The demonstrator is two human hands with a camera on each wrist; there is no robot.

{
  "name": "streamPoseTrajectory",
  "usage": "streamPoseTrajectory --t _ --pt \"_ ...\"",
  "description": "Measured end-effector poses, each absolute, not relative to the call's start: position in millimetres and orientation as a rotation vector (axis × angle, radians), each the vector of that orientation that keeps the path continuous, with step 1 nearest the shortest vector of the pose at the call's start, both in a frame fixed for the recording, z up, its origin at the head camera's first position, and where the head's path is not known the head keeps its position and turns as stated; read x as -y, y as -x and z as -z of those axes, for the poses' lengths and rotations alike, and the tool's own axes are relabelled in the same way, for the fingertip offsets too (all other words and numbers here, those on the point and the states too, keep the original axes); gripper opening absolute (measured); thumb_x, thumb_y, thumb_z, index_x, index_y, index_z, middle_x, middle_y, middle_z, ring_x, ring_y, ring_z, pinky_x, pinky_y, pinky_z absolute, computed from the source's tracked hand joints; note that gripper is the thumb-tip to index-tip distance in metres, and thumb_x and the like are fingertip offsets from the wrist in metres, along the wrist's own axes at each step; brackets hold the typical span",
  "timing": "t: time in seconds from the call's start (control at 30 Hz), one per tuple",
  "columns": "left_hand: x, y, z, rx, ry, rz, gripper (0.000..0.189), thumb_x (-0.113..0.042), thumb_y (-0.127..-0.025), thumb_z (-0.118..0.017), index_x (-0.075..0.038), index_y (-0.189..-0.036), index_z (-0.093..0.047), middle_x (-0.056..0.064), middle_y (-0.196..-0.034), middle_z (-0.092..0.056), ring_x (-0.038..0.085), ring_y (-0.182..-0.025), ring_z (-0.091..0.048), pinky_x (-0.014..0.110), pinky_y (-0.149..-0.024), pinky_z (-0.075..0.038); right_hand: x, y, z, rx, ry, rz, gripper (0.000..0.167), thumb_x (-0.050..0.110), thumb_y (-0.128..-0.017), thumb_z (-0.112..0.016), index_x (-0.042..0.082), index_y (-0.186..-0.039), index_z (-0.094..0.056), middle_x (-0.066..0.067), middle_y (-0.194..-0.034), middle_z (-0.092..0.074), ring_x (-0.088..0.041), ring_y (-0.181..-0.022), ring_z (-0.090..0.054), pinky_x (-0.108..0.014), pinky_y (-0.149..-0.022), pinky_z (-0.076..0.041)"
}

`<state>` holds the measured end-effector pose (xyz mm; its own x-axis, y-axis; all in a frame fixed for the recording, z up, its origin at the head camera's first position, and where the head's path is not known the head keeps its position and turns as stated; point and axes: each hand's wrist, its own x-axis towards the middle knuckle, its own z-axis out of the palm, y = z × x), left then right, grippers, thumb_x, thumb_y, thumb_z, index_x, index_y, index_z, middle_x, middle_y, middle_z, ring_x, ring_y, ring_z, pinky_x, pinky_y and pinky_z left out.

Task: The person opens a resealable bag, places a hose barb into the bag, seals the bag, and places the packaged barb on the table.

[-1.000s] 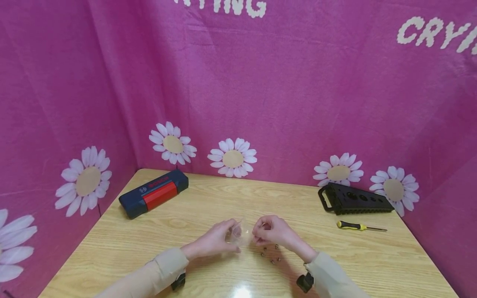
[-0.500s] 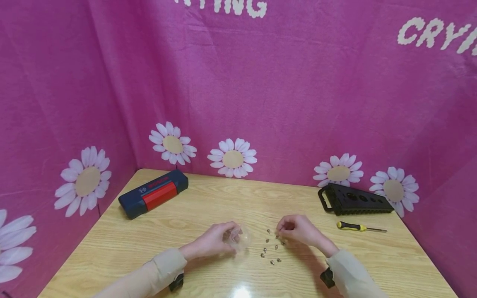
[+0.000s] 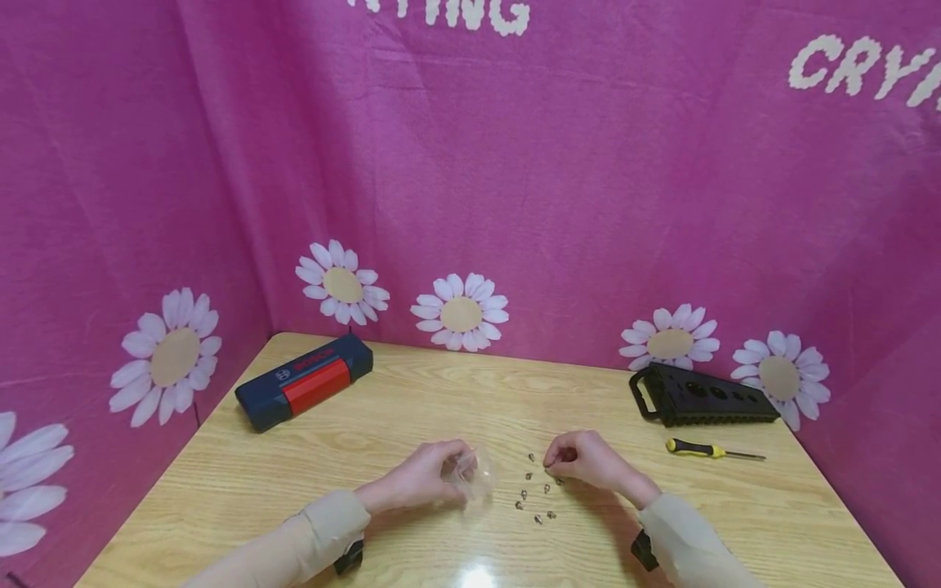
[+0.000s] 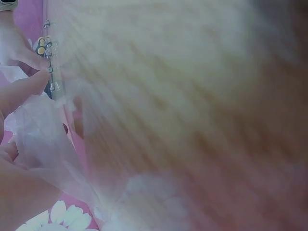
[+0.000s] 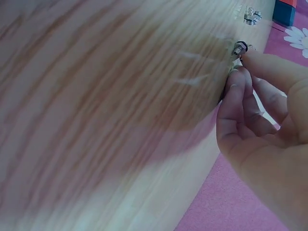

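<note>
My left hand [image 3: 434, 475] holds a clear plastic bag [image 3: 481, 478] by its side, thumb and fingers curled about the crumpled film. The bag [image 4: 43, 139] also shows in the left wrist view, spread out beneath the fingers. To the right of it, my right hand [image 3: 591, 461] is down at a group of several small metal screws [image 3: 524, 495] scattered on the table. Its thumb and index fingertip pinch at one small screw, mostly hidden by the fingers. Another screw [image 5: 239, 48] with a dark ring lies right by the thumb tip in the right wrist view.
A blue and red Bosch case [image 3: 305, 381] lies at the back left of the wooden table [image 3: 412, 392]. A black holder with a handle [image 3: 702, 396] stands at the back right, with a yellow and black screwdriver [image 3: 694, 447] in front of it. Pink flowered cloth [image 3: 515, 188] hangs behind.
My right hand has moved from the bag's opening rightward to the screws, then lowered its fingertips onto one. Screws it was hiding now show. The left hand keeps its hold on the bag.
</note>
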<state>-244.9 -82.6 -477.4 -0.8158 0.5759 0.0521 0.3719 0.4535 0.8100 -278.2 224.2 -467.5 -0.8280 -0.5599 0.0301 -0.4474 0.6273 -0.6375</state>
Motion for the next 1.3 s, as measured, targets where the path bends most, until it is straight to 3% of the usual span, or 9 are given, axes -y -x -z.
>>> streamPoseTrajectory --t 0.5,0.7,0.87,1.3 --pt "81.0 245.7 481.6 -2.497 -0.8 -1.273 0.04 -0.006 -0.068 -0.086 -0.012 -0.096 -0.058 -0.005 -0.091 -0.061 0.005 -0.085 -0.052 0.021 -0.08 -0.043 -200.8 268.1 446.0 -2.696 0.97 1.067 0.004 0.007 -0.091 -0.067 0.008 -0.089 -0.064 -0.007 -0.08 -0.069 0.003 -0.069 -0.052 -0.018 -0.063 -0.047" --pt "80.1 246.0 484.0 -2.523 -0.82 -1.222 0.053 -0.02 -0.065 -0.092 -0.012 -0.1 -0.053 -0.005 -0.09 -0.051 0.007 -0.083 -0.046 0.021 -0.074 -0.041 -179.7 260.2 435.3 -2.647 1.04 1.091 0.005 0.005 -0.091 -0.066 0.01 -0.09 -0.065 -0.007 -0.082 -0.07 0.002 -0.072 -0.056 -0.019 -0.066 -0.051" --pt "79.6 245.1 482.7 -2.509 -0.775 -1.186 0.064 -0.029 -0.065 -0.093 -0.012 -0.111 -0.052 -0.003 -0.098 -0.049 0.012 -0.091 -0.042 0.023 -0.079 -0.039 -166.4 257.2 428.7 -2.665 1.101 1.08 0.006 0.006 -0.09 -0.067 0.011 -0.088 -0.065 -0.005 -0.08 -0.07 0.004 -0.07 -0.055 -0.019 -0.063 -0.051" --pt "81.4 244.8 480.1 -2.516 -0.851 -1.251 0.045 -0.022 -0.074 -0.086 -0.014 -0.103 -0.053 -0.004 -0.101 -0.061 0.005 -0.094 -0.054 0.022 -0.085 -0.044 -134.1 251.5 419.5 -2.593 1.218 1.091 0.003 0.006 -0.089 -0.068 0.007 -0.092 -0.067 -0.004 -0.083 -0.072 0.003 -0.073 -0.059 -0.018 -0.068 -0.054"
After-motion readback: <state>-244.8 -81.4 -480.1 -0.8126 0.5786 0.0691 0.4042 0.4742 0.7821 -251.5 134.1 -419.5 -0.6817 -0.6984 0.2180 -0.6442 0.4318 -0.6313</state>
